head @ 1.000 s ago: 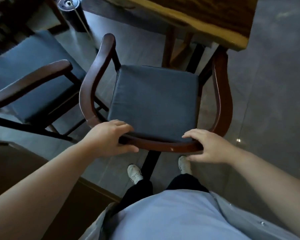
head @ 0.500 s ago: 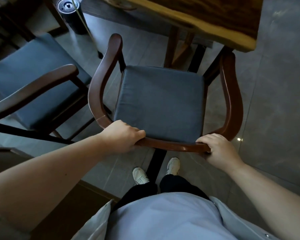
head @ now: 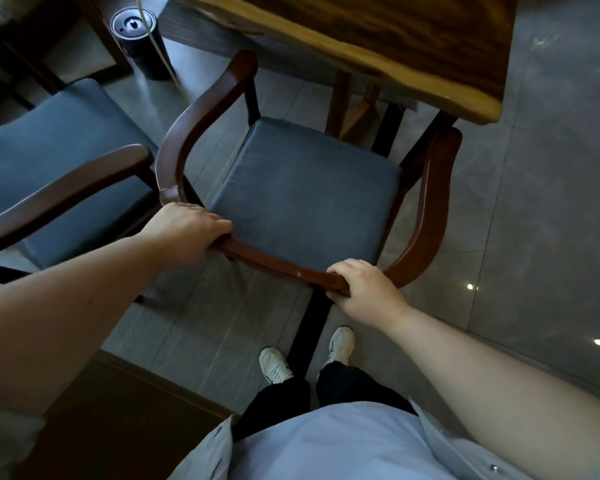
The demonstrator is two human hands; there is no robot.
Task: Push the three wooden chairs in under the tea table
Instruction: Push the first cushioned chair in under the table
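A wooden armchair (head: 433,209) with a curved red-brown back rail and a blue-grey seat cushion stands in front of me, facing the tea table (head: 378,32). My left hand (head: 184,230) grips the left part of the back rail. My right hand (head: 364,285) grips the rail right of its middle. The chair's front right corner sits just under the table's yellow-edged corner; most of the seat is still out in the open. A second wooden chair (head: 66,188) with the same cushion stands to the left, close beside the first. A third chair is not in view.
A black cylindrical bin (head: 137,39) stands on the floor at the back left, with a pale cord running past it. A dark wooden edge (head: 125,410) lies at my lower left. My feet (head: 305,358) are behind the chair on grey floor tiles.
The chair has slid forward toward the table, its right arm now at the table's corner. Both hands stayed on the back rail, and my feet stepped forward.
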